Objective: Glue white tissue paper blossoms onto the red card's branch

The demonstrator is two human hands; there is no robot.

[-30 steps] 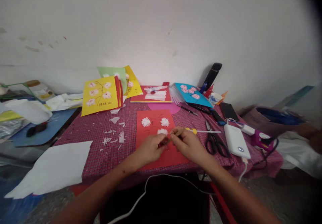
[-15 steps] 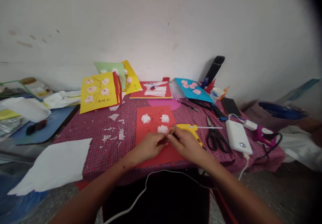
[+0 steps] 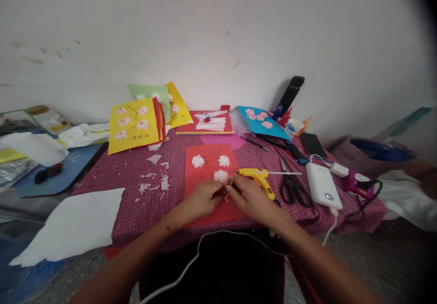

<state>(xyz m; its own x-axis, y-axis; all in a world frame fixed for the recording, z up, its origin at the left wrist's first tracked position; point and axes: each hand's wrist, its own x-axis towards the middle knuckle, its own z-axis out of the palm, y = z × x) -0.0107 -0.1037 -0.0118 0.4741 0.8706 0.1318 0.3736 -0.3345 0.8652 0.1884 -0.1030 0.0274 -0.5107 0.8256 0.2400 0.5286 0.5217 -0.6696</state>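
On the tablecloth lies a red sheet of paper (image 3: 208, 151) with painted branches and white crumpled-paper flowers: one at upper left (image 3: 198, 160), one at upper right (image 3: 224, 160) and one just above my fingertips (image 3: 221, 175). My left hand (image 3: 205, 198) and my right hand (image 3: 251, 198) meet over the sheet, fingertips pinched together. A thin, pale-brown stick-like piece (image 3: 233, 179) pokes up from my right fingers. What my left fingers pinch is hidden; a small white scrap shows just below. Close to my right hand lies a yellow glue gun (image 3: 254, 174), its nozzle pointing left.
Right of the glue gun are black scissors (image 3: 293, 189) and a white power bank (image 3: 323, 188). Paper scraps (image 3: 155, 181) are scattered to the left, near a white paper sheet (image 3: 75, 222). Behind stand a yellow flower card (image 3: 133, 126) and a blue one (image 3: 262, 121).
My right fingers have shifted slightly, and the stick-like piece in them stands more upright. My left hand stays almost in place.
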